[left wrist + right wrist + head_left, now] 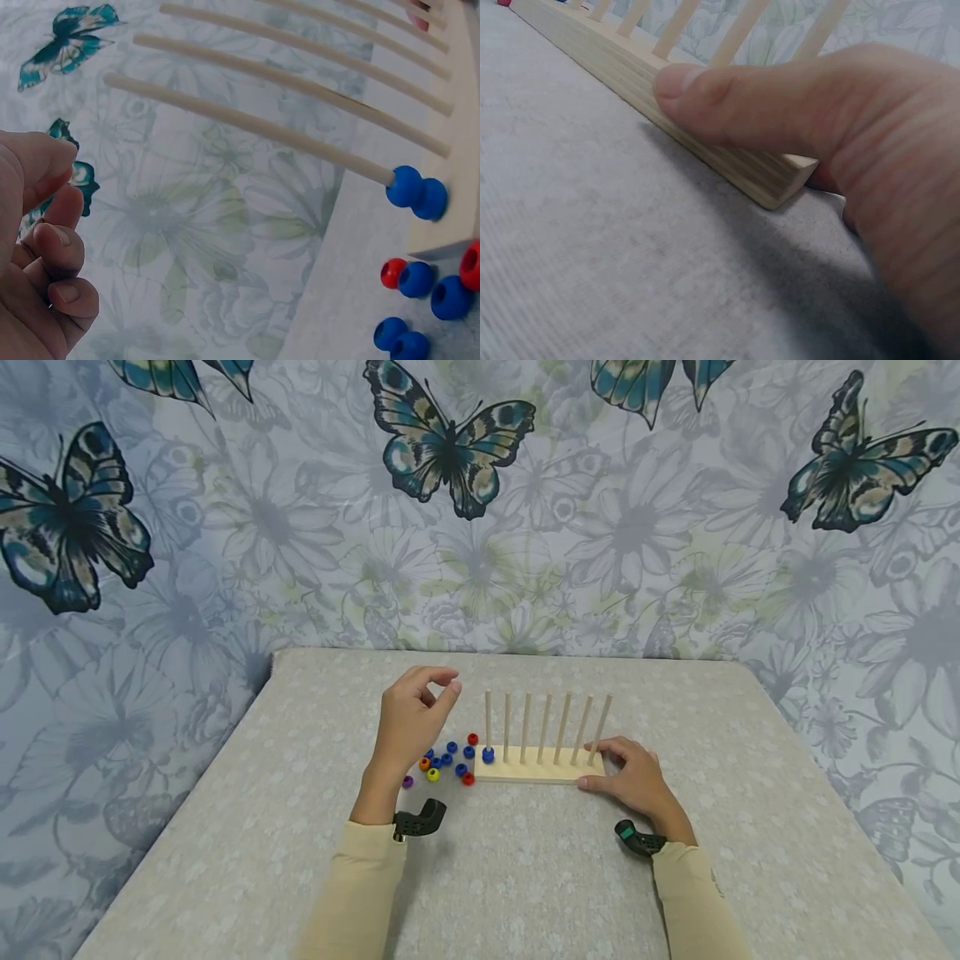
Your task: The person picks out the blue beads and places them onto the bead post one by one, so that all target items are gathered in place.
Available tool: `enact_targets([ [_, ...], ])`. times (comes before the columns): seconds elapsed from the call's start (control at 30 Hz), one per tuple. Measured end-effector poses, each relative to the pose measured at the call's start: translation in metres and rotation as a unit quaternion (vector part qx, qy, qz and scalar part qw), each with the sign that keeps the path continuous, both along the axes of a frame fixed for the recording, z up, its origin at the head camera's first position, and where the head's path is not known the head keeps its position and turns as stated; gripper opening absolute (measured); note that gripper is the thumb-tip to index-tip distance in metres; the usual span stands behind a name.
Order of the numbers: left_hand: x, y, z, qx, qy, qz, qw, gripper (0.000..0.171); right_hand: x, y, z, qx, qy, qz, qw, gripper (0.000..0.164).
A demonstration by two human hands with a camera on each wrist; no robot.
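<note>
A wooden peg board (536, 768) with a row of several upright pegs stands on the table. Two blue beads (416, 193) are stacked at the foot of its leftmost peg (488, 718). My left hand (414, 714) is raised beside that peg's top, fingers loosely bent, thumb and index tips close together; no bead shows between them. The board's right end is gripped by my right hand (633, 781), thumb along the front edge (727, 101) and the other fingers behind, partly hidden.
Loose beads lie left of the board: several blue ones (447, 759), red beads (468, 778), a yellow bead (433, 774), an orange bead (424, 764) and a purple bead (407, 782). A pale patterned cloth (525, 877) covers the table, with a butterfly-print wall behind.
</note>
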State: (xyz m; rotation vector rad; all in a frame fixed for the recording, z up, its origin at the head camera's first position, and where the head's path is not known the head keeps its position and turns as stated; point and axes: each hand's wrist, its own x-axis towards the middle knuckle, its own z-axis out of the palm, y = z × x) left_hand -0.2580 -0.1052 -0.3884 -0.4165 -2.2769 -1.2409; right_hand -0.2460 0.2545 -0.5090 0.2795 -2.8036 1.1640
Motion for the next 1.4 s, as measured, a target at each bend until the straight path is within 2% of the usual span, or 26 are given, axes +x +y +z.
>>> enact_targets([
  [0.13,0.001,-0.004,-0.004,-0.004,-0.011,0.003,0.9999,0.019,0.0,0.0,-0.001,-0.006,0.0,0.0,1.0,0.058],
  [0.6,0.001,-0.02,-0.027,-0.019,-0.061,0.045,0.9969,0.019,-0.001,-0.002,0.0,-0.006,0.0,0.005,1.0,0.059],
  [0.9,0.003,-0.032,-0.043,-0.037,-0.115,0.046,0.9917,0.02,-0.001,0.0,0.0,-0.006,-0.007,0.002,1.0,0.06],
  [1.17,0.0,-0.045,-0.066,-0.038,-0.182,0.042,0.9816,0.026,-0.002,0.001,0.0,-0.007,-0.011,0.0,1.0,0.059],
  [1.4,-0.006,-0.055,-0.085,-0.034,-0.192,0.039,0.98,0.027,-0.001,0.001,0.001,-0.01,-0.01,0.002,1.0,0.059],
])
